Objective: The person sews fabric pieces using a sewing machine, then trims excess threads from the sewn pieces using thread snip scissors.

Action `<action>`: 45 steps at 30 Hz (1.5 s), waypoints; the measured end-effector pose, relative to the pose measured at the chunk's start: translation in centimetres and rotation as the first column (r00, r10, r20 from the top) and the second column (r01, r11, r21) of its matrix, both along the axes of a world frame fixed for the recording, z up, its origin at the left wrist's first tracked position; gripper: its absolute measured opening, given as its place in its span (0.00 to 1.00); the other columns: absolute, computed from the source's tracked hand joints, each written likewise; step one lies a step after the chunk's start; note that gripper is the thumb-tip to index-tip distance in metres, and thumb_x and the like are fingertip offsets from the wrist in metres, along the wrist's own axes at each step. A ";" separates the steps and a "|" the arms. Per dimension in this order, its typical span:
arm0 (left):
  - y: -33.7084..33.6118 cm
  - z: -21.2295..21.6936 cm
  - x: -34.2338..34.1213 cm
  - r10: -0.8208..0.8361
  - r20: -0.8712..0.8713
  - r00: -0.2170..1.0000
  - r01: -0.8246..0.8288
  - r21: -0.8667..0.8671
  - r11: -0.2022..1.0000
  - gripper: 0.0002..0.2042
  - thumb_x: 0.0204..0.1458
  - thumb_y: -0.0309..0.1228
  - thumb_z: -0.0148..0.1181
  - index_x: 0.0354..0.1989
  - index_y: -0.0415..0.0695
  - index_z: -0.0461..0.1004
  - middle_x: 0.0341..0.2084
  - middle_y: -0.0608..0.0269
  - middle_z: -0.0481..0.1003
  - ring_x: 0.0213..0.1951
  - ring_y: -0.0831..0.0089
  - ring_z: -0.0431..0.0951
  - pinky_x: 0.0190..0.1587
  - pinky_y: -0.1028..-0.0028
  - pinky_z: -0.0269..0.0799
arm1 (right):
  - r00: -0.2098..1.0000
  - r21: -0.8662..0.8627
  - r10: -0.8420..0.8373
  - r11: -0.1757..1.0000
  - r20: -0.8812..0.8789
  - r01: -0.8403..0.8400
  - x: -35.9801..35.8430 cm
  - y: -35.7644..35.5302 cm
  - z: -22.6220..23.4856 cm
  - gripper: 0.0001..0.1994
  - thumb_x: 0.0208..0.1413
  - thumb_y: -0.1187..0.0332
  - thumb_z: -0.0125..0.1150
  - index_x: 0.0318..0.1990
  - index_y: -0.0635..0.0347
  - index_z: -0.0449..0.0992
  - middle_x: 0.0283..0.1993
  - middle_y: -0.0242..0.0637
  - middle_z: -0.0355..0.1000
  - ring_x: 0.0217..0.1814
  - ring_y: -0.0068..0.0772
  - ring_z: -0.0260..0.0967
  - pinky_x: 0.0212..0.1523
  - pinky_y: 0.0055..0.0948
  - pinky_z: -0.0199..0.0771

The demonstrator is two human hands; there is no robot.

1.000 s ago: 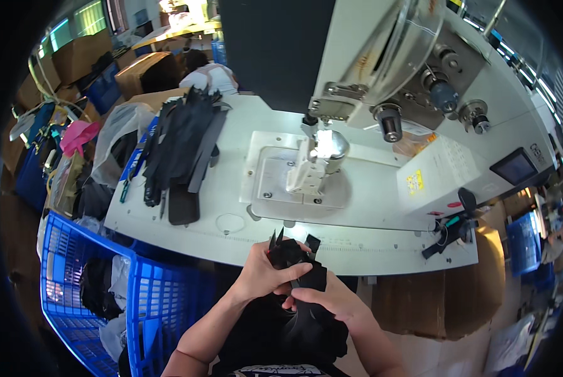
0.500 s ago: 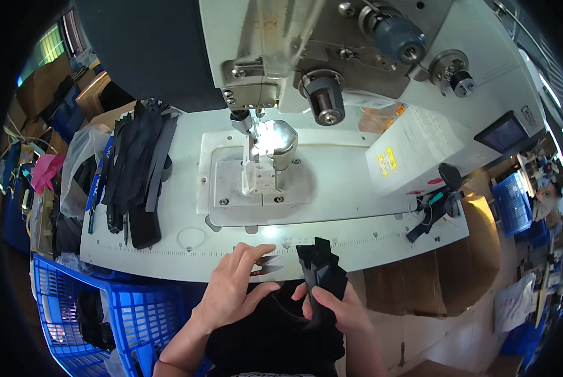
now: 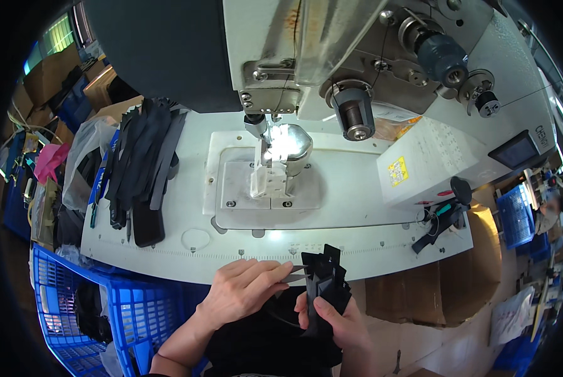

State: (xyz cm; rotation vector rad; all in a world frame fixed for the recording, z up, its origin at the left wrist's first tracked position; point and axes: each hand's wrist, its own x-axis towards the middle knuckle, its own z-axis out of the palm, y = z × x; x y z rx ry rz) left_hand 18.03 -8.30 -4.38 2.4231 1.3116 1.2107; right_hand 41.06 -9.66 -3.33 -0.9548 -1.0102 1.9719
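My left hand is closed around a pair of thread snips. Their two pointed metal blades stick out to the right, slightly parted, and reach the left side of a bundle of black fabric strips. Whether a thread lies between the blades is too small to tell. My right hand grips that bundle from below, thumb across its front, with the folded ends fanning upward. Both hands are at the near edge of the white sewing machine table. Behind them stands the sewing machine's lit needle area.
A pile of dark strips lies at the table's left, a black phone at its near end. A thin white loop rests nearby. Blue baskets stand lower left; a cardboard box is at the right.
My left hand has moved right and its fingers have closed round the snips, bringing the blades to the bundle. The bundle in my right hand has shifted slightly. The whole view has shifted a little.
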 end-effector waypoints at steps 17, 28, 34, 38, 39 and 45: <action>0.4 -1.1 0.1 -0.001 0.032 0.999 0.000 0.053 0.999 0.22 0.46 0.29 0.75 0.52 0.48 0.80 0.36 0.69 0.81 0.28 0.71 0.80 0.29 0.73 0.74 | 0.993 0.055 0.101 0.994 -0.053 -0.098 -0.3 0.4 0.0 0.18 0.73 0.59 0.54 0.52 0.69 0.73 0.45 0.40 0.76 0.40 0.27 0.75 0.43 0.30 0.77; 0.8 1.0 -1.0 0.011 -0.070 0.997 -0.005 0.096 0.995 0.18 0.47 0.33 0.74 0.49 0.53 0.82 0.35 0.75 0.80 0.25 0.78 0.76 0.25 0.76 0.67 | 0.990 0.045 0.141 0.989 0.001 -0.141 0.2 0.7 1.0 0.17 0.72 0.60 0.56 0.53 0.68 0.72 0.47 0.40 0.76 0.40 0.26 0.75 0.44 0.28 0.75; 1.1 0.9 -0.5 -0.061 -0.044 0.997 0.064 0.065 0.996 0.18 0.48 0.32 0.73 0.50 0.53 0.82 0.35 0.75 0.80 0.25 0.77 0.76 0.25 0.75 0.67 | 0.987 0.060 0.153 0.986 0.040 -0.155 0.1 0.5 1.5 0.14 0.72 0.63 0.56 0.53 0.66 0.73 0.46 0.39 0.76 0.39 0.24 0.75 0.43 0.27 0.75; 1.3 0.3 -1.0 -0.054 0.019 0.998 0.052 0.089 0.995 0.18 0.48 0.30 0.73 0.50 0.50 0.82 0.34 0.70 0.80 0.26 0.74 0.78 0.26 0.74 0.70 | 0.984 0.083 0.174 0.981 0.048 -0.178 0.2 0.5 1.2 0.12 0.71 0.65 0.57 0.51 0.66 0.74 0.45 0.38 0.76 0.39 0.23 0.74 0.43 0.26 0.74; 1.3 0.3 -1.1 -0.045 0.054 0.998 0.040 0.092 0.995 0.18 0.48 0.30 0.73 0.50 0.49 0.82 0.34 0.69 0.81 0.26 0.73 0.79 0.27 0.74 0.71 | 0.982 0.095 0.176 0.979 0.069 -0.182 0.2 0.6 1.2 0.12 0.71 0.65 0.57 0.51 0.66 0.74 0.44 0.38 0.76 0.39 0.23 0.74 0.43 0.26 0.74; 0.7 1.5 -1.2 -0.092 0.190 0.977 0.091 0.019 0.996 0.22 0.45 0.28 0.75 0.51 0.47 0.81 0.33 0.68 0.82 0.26 0.72 0.80 0.28 0.74 0.73 | 0.984 0.110 0.177 0.978 0.033 -0.180 0.2 1.0 0.4 0.12 0.67 0.66 0.62 0.49 0.66 0.74 0.42 0.36 0.76 0.38 0.23 0.74 0.41 0.26 0.74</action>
